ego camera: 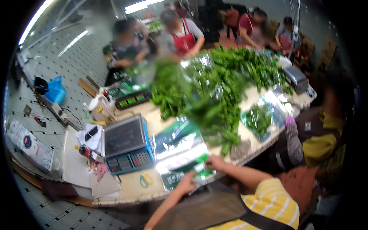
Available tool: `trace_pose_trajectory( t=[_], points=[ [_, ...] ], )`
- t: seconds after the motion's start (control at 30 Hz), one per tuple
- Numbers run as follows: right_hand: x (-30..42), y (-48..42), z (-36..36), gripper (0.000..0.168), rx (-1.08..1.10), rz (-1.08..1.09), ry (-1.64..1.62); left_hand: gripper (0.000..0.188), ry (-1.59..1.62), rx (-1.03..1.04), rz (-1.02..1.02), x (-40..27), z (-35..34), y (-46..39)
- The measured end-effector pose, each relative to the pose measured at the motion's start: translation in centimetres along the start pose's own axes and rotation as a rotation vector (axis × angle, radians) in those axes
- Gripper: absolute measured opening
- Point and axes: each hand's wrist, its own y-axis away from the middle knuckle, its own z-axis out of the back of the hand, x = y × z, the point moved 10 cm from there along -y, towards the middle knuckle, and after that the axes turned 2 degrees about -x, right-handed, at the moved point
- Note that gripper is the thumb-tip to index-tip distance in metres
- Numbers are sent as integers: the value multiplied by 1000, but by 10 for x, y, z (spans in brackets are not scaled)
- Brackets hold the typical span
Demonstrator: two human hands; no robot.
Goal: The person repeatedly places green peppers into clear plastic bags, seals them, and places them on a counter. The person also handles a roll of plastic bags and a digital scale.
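Clear and green printed plastic bags (179,143) lie in a stack at the table's front edge. My left hand (187,182) touches the near bag at its lower part, fingers over the film. My right hand (215,163) is at the bag's right side, fingers bent at its edge; blur hides whether either hand pinches the film. Beyond them a large heap of leafy green vegetables (227,100) covers the middle of the table, partly blurred. Left of the bags stands a blue digital scale (125,138) with a dark plate. Yellow and green scissors (146,180) lie in front of it.
A second scale (132,99) with lit green digits stands farther back, near a beige jug (100,105). A co-worker's gloved hand (289,122) is at the right, by a bag of greens (258,120). Several people stand around the far side. A dark scale (296,79) sits at the right end.
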Motion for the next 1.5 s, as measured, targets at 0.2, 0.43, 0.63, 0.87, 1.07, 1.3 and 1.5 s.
trace_pose_trajectory(
  t=[0.2, 0.43, 0.63, 0.87, 1.07, 1.3, 1.5],
  points=[
    [21, 20, 44, 19, -142, -38, -20, 50, -128, 158, 31, 15, -11, 15],
    [-70, 104, 154, 17, -596, -551, 500, 67, -2, 95, 150, 2, 3, 12],
    [-91, 87, 140, 17, -369, -276, 461, 55, 246, -30, 218, -2, 25, 17],
    [34, 30, 138, 3, -159, 74, 599, 36, 465, -149, 374, 0, 45, 46],
    [77, -23, 39, 17, 113, 337, 240, 28, 651, -269, 464, -1, 50, 64],
    [41, -46, 4, 16, 362, 295, -54, 27, 718, -420, 508, -11, 56, 87],
    [12, -96, -4, 21, 662, -54, -336, 27, 773, -518, 511, -22, 55, 90]
  ],
)
